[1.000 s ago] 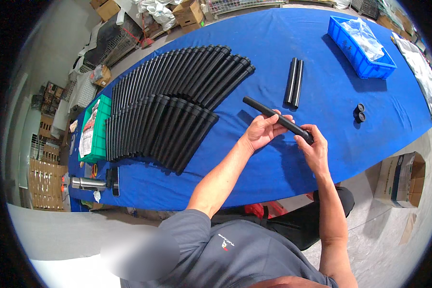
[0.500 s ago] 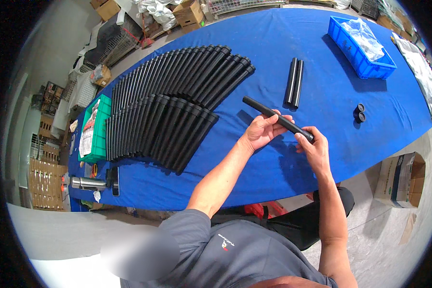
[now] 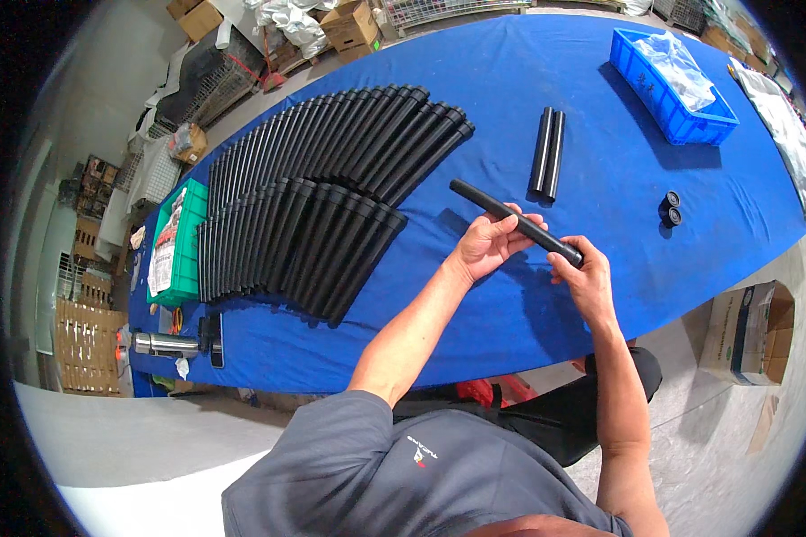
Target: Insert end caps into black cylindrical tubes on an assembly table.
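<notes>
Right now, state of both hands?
Left hand: holding a black tube near its middle.
Right hand: closed on that black tube's near end.

Blue-covered table (image 3: 510, 72). Left of left hand (image 3: 493, 243): rows of black tubes (image 3: 318, 201), green crate (image 3: 192, 237) beyond. Ahead: two loose tubes (image 3: 539, 152). Right of right hand (image 3: 586, 279): two black caps (image 3: 673, 217); blue crate (image 3: 655, 106) farther off.

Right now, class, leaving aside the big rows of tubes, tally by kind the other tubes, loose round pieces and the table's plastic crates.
Held black tube: 1
Loose black tubes: 2
Round black pieces: 2
Plastic crates (green crate, blue crate): 2
Total: 7
</notes>
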Demonstrator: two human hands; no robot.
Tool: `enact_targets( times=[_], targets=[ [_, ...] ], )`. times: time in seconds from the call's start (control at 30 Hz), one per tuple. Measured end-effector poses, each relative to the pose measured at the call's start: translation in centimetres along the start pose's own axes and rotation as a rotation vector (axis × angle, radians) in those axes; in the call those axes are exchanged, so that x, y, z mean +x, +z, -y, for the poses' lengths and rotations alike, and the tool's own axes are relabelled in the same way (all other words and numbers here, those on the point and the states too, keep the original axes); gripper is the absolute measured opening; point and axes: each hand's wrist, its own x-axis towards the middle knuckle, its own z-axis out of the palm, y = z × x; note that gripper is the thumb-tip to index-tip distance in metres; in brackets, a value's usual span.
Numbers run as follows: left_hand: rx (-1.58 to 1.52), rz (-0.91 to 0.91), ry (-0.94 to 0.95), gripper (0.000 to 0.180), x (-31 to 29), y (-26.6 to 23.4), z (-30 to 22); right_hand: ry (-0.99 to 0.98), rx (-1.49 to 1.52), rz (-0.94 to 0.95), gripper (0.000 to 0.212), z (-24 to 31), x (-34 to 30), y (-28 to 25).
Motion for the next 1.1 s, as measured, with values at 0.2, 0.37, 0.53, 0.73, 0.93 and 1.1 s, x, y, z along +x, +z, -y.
enact_targets(
  times=[0.2, 0.37, 0.53, 0.73, 0.93, 1.1],
  targets=[
    [-0.003, 0.018, 0.019, 0.026, -0.1, 0.1, -0.1, -0.014, -0.003, -0.024, 0.025, 0.1, -0.1, 0.5],
    [0.008, -0.004, 0.03, 0.025, -0.1, 0.0, -0.2, -0.02, 0.009, -0.052, 0.024, -0.2, 0.2, 0.8],
    [-0.012, -0.022, 0.022, 0.024, 0.0, 0.4, 0.0, -0.005, -0.008, -0.035, 0.024, 0.0, 0.4, 0.2],
    [0.014, -0.013, 0.004, 0.021, -0.2, 0.3, -0.2, 0.235, 0.078, 0.189, 0.027, 1.7, 0.5, -1.1],
    [0.011, -0.018, -0.044, 0.021, 0.1, 0.6, 0.0, -0.145, -0.213, 0.034, 0.027, -0.3, 0.3, -0.5],
    [-0.007, 0.013, -0.003, 0.022, -0.3, 0.1, -0.3, 0.119, 0.013, 0.063, 0.03, 2.0, -0.2, 0.0]
  ],
)
